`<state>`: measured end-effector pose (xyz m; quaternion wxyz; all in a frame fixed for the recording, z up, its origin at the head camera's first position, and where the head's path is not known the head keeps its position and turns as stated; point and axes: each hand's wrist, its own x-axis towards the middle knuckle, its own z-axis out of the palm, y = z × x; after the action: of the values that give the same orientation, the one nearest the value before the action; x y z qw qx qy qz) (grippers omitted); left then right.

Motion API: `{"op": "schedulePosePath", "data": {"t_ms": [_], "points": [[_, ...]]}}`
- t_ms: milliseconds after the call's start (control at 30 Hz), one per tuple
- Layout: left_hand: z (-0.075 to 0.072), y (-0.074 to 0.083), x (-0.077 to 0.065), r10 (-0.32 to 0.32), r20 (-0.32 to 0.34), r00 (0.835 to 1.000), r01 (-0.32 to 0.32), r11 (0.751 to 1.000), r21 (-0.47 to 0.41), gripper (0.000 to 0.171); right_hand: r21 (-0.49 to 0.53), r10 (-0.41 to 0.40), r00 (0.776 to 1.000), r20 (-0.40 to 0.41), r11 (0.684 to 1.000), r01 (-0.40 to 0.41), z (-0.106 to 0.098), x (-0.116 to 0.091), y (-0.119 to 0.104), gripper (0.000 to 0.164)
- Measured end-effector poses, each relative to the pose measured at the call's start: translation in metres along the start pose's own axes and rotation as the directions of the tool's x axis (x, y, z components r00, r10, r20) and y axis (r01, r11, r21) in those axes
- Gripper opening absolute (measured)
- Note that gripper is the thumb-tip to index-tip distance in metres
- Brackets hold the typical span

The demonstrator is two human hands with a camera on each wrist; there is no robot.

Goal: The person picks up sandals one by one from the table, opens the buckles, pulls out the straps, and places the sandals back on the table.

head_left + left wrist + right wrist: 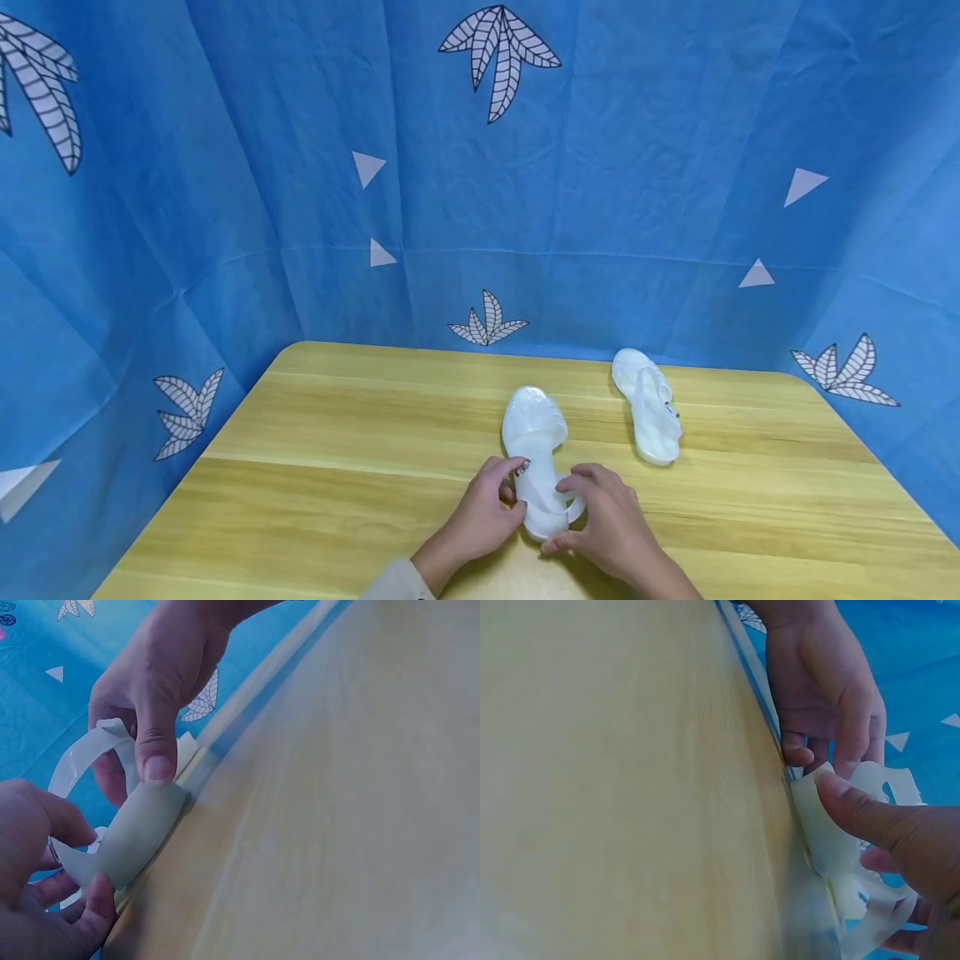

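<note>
A white sandal [531, 417] lies on the wooden table near its front, toe pointing away from me. Its loose ankle strap [77, 761] arches up beside the heel. My left hand [487, 506] holds the sandal's left side, the index fingertip over the footbed and the thumb low at the edge. From the right, my right hand [606, 518] grips the heel [821, 825], its thumb on the heel's back and its fingers up by the strap. A second white sandal [654, 421] with a small buckle lies farther back on the right, apart from both hands.
The wooden tabletop [337, 433] has rounded far corners. A blue curtain [637, 167] with leaf and triangle prints hangs close behind its far edge and along both sides.
</note>
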<state>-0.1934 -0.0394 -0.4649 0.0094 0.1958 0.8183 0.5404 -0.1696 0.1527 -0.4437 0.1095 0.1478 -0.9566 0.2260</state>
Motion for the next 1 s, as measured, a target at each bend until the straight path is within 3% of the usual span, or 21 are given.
{"op": "schedulePosePath", "data": {"t_ms": [200, 367, 700, 1000], "points": [[-0.005, -0.006, 0.008, 0.040, -0.008, 0.999, -0.039, 0.995, 0.092, 0.054, -0.022, -0.039, 0.999, -0.025, 0.999, 0.038, 0.003, 0.011, -0.002, 0.066], [-0.011, -0.008, 0.016, 0.021, 0.004, 1.000, -0.022, 0.990, 0.139, 0.053, -0.030, -0.033, 0.999, -0.019, 0.999, 0.032, 0.006, 0.020, -0.004, 0.064], [-0.018, -0.012, 0.029, 0.054, -0.018, 0.998, -0.050, 0.979, 0.196, 0.050, -0.041, -0.010, 1.000, 0.000, 0.999, 0.010, 0.009, 0.037, -0.006, 0.064], [-0.021, -0.017, 0.035, 0.043, -0.015, 0.999, -0.039, 0.982, 0.184, 0.049, -0.025, 0.028, 0.999, 0.034, 0.999, -0.028, 0.013, 0.044, -0.008, 0.063]]}}
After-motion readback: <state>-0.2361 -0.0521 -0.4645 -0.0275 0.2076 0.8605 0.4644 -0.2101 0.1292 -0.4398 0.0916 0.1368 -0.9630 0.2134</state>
